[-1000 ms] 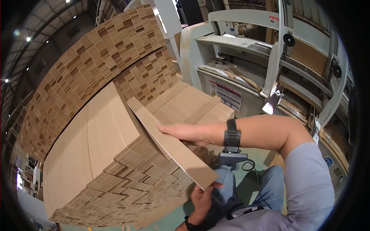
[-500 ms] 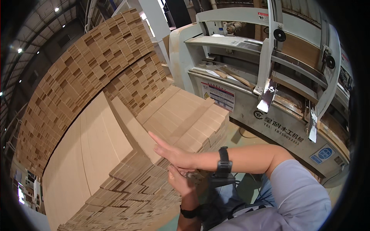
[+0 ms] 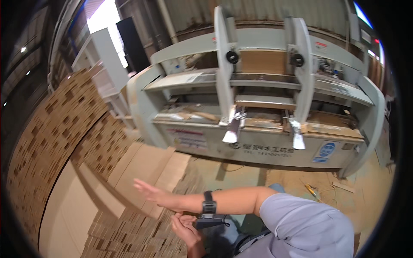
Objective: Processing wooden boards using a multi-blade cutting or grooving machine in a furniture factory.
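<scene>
My right hand reaches leftward over the stacked wooden boards, fingers stretched out and nothing in them. A black strap with a small device circles that wrist. Just below it is my left hand, palm turned up and fingers loosely bent, with no object visible in it. It lies close to the underside of my right forearm, by a dark flat piece; whether they touch I cannot tell. Left of my hands, a narrow board lies between the stack's two top faces.
A taller pile of wood pieces rises at the far left. Across the back stands a wide grey woodworking machine with two upright arms. On the floor at right lie a yellow-handled tool and a wood offcut.
The view has swung right, bringing the machine to the middle. My right hand has come away from the board edge, and my left hand has turned and loosened its fingers.
</scene>
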A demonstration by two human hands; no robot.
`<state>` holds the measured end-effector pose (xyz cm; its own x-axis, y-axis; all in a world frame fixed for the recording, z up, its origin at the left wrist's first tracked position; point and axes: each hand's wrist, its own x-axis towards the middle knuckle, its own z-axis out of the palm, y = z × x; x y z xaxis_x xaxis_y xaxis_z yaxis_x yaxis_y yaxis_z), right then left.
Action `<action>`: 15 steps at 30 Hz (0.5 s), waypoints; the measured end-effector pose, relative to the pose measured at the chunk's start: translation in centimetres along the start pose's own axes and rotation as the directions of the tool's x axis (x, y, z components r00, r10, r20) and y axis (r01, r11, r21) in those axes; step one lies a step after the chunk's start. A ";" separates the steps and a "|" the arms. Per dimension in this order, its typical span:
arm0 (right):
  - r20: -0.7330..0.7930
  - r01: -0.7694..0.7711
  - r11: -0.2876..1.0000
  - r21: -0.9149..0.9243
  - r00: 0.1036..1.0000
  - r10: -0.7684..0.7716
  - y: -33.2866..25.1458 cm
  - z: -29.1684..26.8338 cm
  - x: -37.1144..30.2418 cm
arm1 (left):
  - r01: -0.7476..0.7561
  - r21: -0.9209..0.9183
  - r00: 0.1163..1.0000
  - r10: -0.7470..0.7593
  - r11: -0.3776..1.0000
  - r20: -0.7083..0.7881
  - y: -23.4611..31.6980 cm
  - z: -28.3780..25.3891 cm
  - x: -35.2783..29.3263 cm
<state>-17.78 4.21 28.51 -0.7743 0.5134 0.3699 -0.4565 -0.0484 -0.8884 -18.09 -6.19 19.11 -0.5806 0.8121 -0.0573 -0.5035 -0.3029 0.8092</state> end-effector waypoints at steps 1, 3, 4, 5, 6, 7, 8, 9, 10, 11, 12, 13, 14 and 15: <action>-0.066 0.010 0.992 0.126 0.998 -0.002 0.1 -2.8 -2.4 | 0.105 0.001 0.994 -0.105 0.994 0.037 -1.3 0.3 -0.4; -0.270 0.007 0.952 0.305 0.960 0.080 -0.6 -8.7 -8.2 | 0.291 0.063 0.943 -0.297 0.955 0.151 -3.8 1.8 -0.9; -0.435 0.070 0.942 0.329 0.897 0.085 -0.5 -11.1 -11.8 | 0.372 0.076 0.904 -0.380 0.925 0.199 -5.0 2.5 -1.0; -0.604 0.083 0.918 0.388 0.776 0.185 -1.3 -12.9 -16.0 | 0.446 0.074 0.853 -0.449 0.892 0.268 -6.1 3.4 -1.0; -0.728 0.149 0.901 0.407 0.649 0.221 -1.0 -14.9 -20.6 | 0.454 0.078 0.839 -0.455 0.888 0.300 -7.3 4.7 -1.4; -0.808 0.195 0.886 0.421 0.524 0.269 -0.9 -15.8 -24.7 | 0.503 0.098 0.793 -0.503 0.859 0.342 -8.3 5.8 -1.6; -0.858 0.250 0.862 0.441 0.399 0.323 0.0 -16.6 -28.8 | 0.548 0.122 0.743 -0.548 0.828 0.384 -9.6 7.0 -1.8; -0.875 0.276 0.852 0.444 0.340 0.346 1.8 -17.3 -33.2 | 0.605 0.155 0.676 -0.607 0.781 0.418 -11.9 7.4 -1.6; -0.868 0.264 0.836 0.482 0.275 0.413 3.3 -17.3 -36.7 | 0.601 0.157 0.669 -0.601 0.783 0.437 -14.0 7.9 -1.6; -0.857 0.237 0.824 0.514 0.192 0.479 4.0 -16.1 -38.8 | 0.688 0.196 0.586 -0.695 0.699 0.417 -16.0 8.3 -1.6; -0.808 0.283 0.758 0.588 0.246 0.535 7.7 -17.3 -43.0 | 0.766 0.247 0.476 -0.782 0.593 0.403 -18.1 9.1 -2.3; -0.765 0.276 0.713 0.644 0.228 0.602 7.8 -15.8 -43.8 | 0.760 0.248 0.479 -0.776 0.601 0.411 -20.1 8.8 -2.6; -0.744 0.290 0.686 0.668 0.224 0.630 8.6 -14.8 -45.2 | 0.769 0.308 0.404 -0.800 0.560 0.444 -22.3 8.6 -3.3; -0.720 0.282 0.663 0.694 0.310 0.621 9.7 -14.4 -47.0 | 0.772 0.368 0.328 -0.820 0.519 0.469 -24.3 8.3 -4.0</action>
<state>20.55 -8.06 -1.39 -0.2082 0.7458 -0.6328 -0.8250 -0.4814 -0.2960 1.80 2.04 4.54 0.5226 0.7487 -0.4077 -0.4741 0.6527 0.5909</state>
